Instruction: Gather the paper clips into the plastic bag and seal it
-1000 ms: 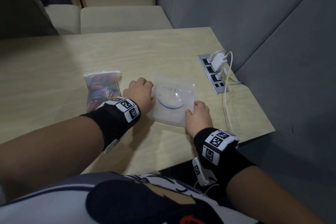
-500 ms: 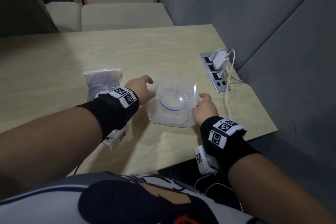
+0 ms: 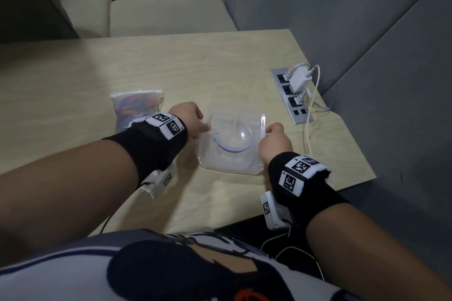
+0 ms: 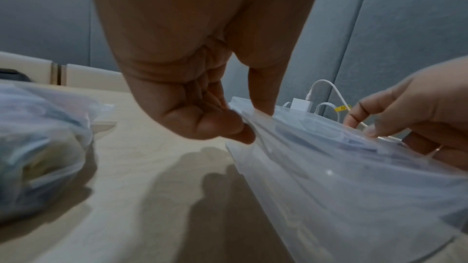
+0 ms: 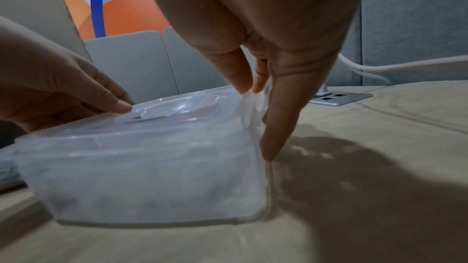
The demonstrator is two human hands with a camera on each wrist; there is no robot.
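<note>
Both hands on a clear plastic box [image 3: 231,146]
Left hand [image 3: 189,118] and right hand [image 3: 275,140] pinch its opposite edges on the table [image 3: 73,95]; no legible writing.

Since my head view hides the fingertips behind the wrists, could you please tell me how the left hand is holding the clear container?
Observer: In the left wrist view, the left hand pinches the top edge of the clear container between its thumb and a curled finger.
Operator: Thank you. And the right hand?
Observer: The right wrist view shows the right hand pinching the top edge on its own side, with one finger pointing down the side wall.
Operator: Is the container off the table?
Observer: From the right wrist, its near bottom edge appears to rest on the table.
</note>
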